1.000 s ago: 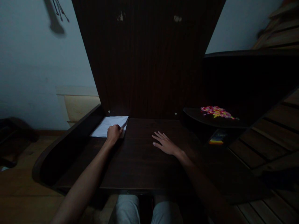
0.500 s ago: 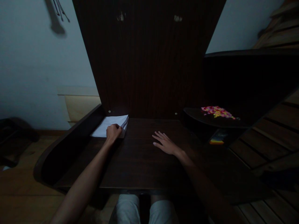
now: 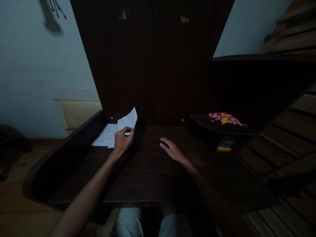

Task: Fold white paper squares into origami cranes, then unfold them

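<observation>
My left hand (image 3: pixel 123 139) pinches the right edge of a white sheet of paper (image 3: pixel 127 121). The sheet is lifted and bent, its far corner standing up near the back panel. Under and left of it lies more white paper (image 3: pixel 101 136) on the dark wooden desk (image 3: pixel 143 177). How many sheets lie there I cannot tell. My right hand (image 3: pixel 171 150) is over the middle of the desk, palm down, fingers stretched out and holding nothing.
A curved shelf (image 3: pixel 201 121) at the right bears a pile of small pink, red and yellow pieces (image 3: pixel 225 118). Beneath it is a multicoloured item (image 3: pixel 225 148). A raised side board (image 3: pixel 61 154) bounds the desk on the left; a tall dark panel (image 3: pixel 153 65) rises behind.
My left hand has lifted a sheet from the paper pile and moved slightly right with it. My right hand stays over the desk, its fingers closer together. The view has shifted a little.
</observation>
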Action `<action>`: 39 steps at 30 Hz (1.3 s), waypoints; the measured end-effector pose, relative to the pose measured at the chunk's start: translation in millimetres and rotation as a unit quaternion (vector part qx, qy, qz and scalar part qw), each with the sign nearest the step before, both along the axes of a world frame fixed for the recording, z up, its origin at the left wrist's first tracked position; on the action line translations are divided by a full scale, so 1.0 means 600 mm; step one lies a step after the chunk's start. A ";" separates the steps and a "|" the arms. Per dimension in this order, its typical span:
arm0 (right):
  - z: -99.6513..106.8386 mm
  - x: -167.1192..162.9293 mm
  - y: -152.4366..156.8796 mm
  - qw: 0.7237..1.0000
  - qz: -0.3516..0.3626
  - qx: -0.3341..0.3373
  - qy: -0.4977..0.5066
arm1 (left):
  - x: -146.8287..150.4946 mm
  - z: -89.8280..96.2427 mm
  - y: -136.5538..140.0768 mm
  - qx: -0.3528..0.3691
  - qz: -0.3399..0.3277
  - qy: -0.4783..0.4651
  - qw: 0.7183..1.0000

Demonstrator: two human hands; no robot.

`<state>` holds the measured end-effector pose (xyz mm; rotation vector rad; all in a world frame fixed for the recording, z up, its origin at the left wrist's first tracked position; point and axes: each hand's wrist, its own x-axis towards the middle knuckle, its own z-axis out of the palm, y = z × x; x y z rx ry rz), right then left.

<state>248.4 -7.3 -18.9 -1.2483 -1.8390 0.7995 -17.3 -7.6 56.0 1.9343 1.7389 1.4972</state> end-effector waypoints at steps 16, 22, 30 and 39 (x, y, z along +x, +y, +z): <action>0.003 -0.005 0.006 0.951 -0.030 -0.141 0.274 | 0.110 -0.073 -0.060 -0.102 -0.403 0.059 0.908; 0.003 0.012 0.011 0.946 -0.092 -0.127 0.285 | 0.060 -0.071 -0.010 -0.078 -0.206 0.054 0.974; 0.017 0.019 0.001 0.923 -0.082 -0.135 0.350 | 0.023 -0.083 0.037 -0.202 -0.170 -0.176 0.948; 0.004 0.025 0.012 0.941 -0.118 -0.120 0.293 | 0.024 -0.087 0.029 -0.269 -0.245 -0.273 0.891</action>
